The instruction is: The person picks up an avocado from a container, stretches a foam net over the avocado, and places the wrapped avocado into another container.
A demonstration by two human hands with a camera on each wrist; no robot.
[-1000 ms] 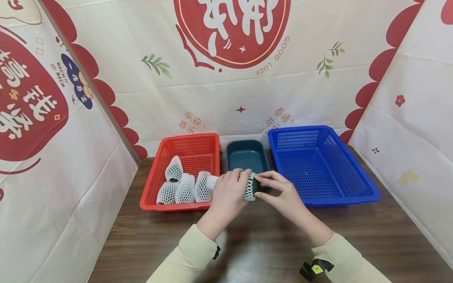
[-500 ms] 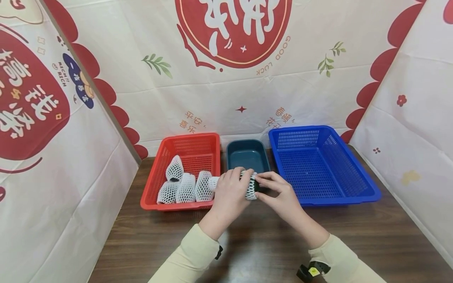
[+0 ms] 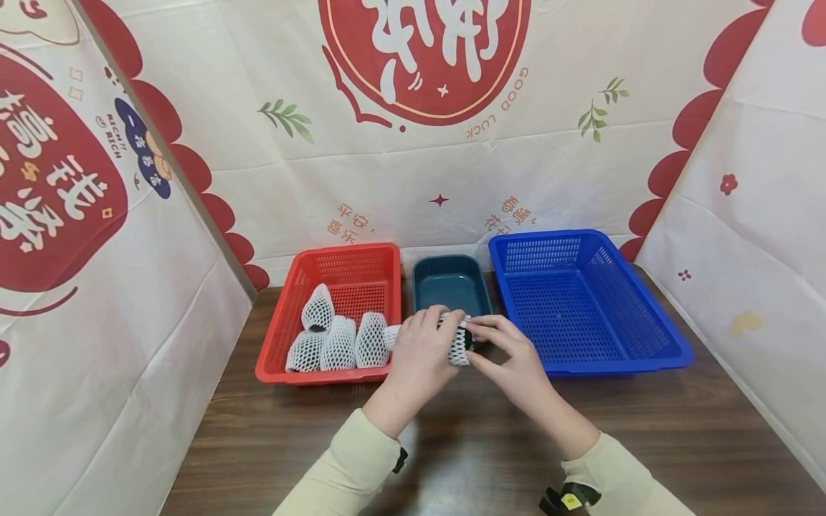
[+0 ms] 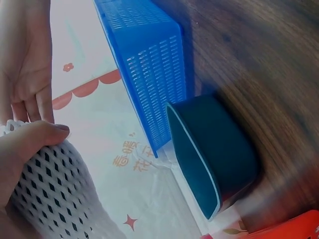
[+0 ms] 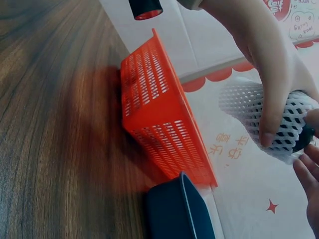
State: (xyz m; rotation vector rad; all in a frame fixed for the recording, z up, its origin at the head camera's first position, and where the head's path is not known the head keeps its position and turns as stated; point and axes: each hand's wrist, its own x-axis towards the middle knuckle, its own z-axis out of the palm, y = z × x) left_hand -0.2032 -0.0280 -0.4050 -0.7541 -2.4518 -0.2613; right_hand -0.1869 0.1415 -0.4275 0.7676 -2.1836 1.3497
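My left hand point(image 3: 422, 347) grips a white foam net sleeve point(image 3: 459, 347) with a dark, rounded fruit inside, held above the table in front of the teal tub. Its thumb lies across the net point(image 4: 55, 189) in the left wrist view, and the sleeve's narrow tail sticks out to the left. At the sleeve's right end the dark fruit point(image 5: 304, 139) shows bare. There my right hand point(image 3: 516, 358) pinches the mouth of the net between thumb and fingertips. Most of the fruit is hidden by the net and the left hand.
A red basket point(image 3: 277, 337) on the left contains several net-wrapped fruits point(image 3: 338, 344). Behind my hands stands the teal tub point(image 3: 452, 259), and a blue basket point(image 3: 645, 365) is at the right. Printed cloth point(image 3: 413, 172) encloses the wooden table point(image 3: 503, 444) at the back and sides.
The net's mouth has come further over the dark fruit, so less of its end shows. The hands have shifted only slightly.
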